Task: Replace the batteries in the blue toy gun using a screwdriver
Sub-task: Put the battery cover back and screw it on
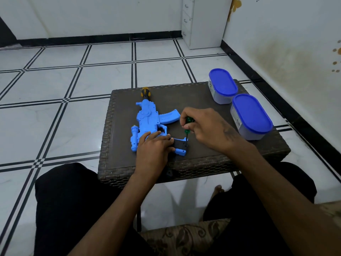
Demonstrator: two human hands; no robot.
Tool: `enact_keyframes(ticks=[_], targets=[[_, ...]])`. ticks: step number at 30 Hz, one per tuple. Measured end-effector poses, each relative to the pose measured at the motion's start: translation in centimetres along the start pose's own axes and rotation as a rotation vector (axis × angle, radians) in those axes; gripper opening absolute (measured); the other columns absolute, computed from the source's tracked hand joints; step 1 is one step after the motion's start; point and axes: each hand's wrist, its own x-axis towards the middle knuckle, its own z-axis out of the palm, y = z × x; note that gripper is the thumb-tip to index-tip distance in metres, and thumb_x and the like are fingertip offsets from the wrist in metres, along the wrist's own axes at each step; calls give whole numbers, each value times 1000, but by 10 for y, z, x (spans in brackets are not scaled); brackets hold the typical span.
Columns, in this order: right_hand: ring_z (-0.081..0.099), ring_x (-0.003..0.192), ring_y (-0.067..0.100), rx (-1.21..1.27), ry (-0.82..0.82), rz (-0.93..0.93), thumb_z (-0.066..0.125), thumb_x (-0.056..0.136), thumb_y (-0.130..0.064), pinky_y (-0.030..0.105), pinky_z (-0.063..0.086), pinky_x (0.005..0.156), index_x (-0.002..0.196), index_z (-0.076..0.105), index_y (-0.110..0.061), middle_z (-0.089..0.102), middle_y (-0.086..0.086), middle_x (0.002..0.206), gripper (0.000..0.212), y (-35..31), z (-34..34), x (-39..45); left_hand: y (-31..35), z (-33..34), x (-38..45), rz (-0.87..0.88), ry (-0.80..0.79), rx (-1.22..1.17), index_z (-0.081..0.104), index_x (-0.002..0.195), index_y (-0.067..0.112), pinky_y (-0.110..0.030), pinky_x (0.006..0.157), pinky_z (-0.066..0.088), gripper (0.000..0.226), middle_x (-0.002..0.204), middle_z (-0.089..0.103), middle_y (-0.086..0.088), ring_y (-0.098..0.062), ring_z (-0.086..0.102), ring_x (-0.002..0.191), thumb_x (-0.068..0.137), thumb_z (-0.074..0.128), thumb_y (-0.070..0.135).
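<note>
Blue moulded plastic: the toy gun (147,122) lies flat on its side near the middle of the dark woven table (203,100), muzzle pointing far, stock end near. A dark panel shows at the near end of the stock (180,145), probably the battery cover.

Left hand (153,146) lies over the rear body, fingers fairly straight and close together, pressing the toy down onto the table. Right hand (206,126) pinches the green handle of a screwdriver (187,126) between curled fingertips, shaft nearly upright, tip down at the right edge of the dark panel. Whether the tip is seated in a screw cannot be made out.

Handling, as a judgement: hollow shell, light, stiff, smooth; likely to skate or twist under turning force, so a flat hold across the broad body close to the stock suits it. Thin parts such as the scope (134,138) on the left make poor holds.

Two blue-lidded containers (238,102) stand at the table's right side, far and right of the hands. White tiled floor (55,89) surrounds the table.
</note>
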Motion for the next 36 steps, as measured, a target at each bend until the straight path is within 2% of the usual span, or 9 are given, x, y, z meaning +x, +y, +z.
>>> enact_keyframes(ticks=[8,11,15,18,21,25,28,32,36], targets=[[58,68,8,-50,16,-28,64,88,-11,27,48,61,89,61,-20,65,-9,78,9,-1,-10,-3,-2,1,-2,4,1,-15,76,96,24,-45,97,44,19,109,73,6,-24,64,112,77,75,27],[57,68,8,-25,99,-16,64,89,-13,23,46,60,91,62,-20,63,-11,77,8,-3,-26,-5,-4,-1,-11,-35,-19,49,70,112,25,-46,104,36,40,127,65,0,-27,54,125,75,76,39],[56,66,4,-47,341,94,65,91,-17,11,42,57,94,62,-18,61,-9,80,4,9,-28,-6,-7,-7,-25,-298,-187,152,32,149,29,-56,112,18,90,159,19,-15,-38,14,146,73,66,63],[59,75,11,-117,449,238,66,90,-12,17,50,63,94,60,-15,63,-3,89,8,35,-4,-6,-6,-10,-25,-441,-321,30,5,154,29,-53,118,14,98,161,-5,-18,-40,-5,147,79,60,60],[59,78,14,-148,466,342,66,87,-5,32,57,70,87,55,-16,59,0,91,15,61,24,-9,-9,-10,-20,-418,-311,-70,8,154,27,-47,118,15,93,161,-4,-18,-40,-5,147,80,63,45],[55,78,15,-185,458,401,64,87,-3,32,53,70,85,54,-17,51,0,95,17,80,42,-14,-20,-11,-11,-341,-328,-106,14,154,29,-42,117,16,90,162,-3,-12,-35,-3,148,80,65,35],[57,87,15,-211,388,482,64,89,-6,27,51,75,98,58,-17,52,2,105,15,89,46,-15,-31,-11,-1,-279,-379,-160,15,154,31,-39,118,15,90,163,-3,-7,-30,-6,149,80,67,31],[57,104,17,-242,292,593,66,88,-9,27,51,85,118,58,-18,55,4,118,32,101,46,-17,-45,-8,18,-157,-471,-169,15,154,33,-38,118,12,93,163,-3,-7,-28,-7,149,76,66,34],[58,104,19,-243,299,614,67,88,-10,30,53,87,118,58,-15,60,6,113,32,111,42,-20,-57,-8,42,-51,-570,-156,13,153,35,-42,120,14,95,163,-3,-5,-27,-7,149,78,71,26]])
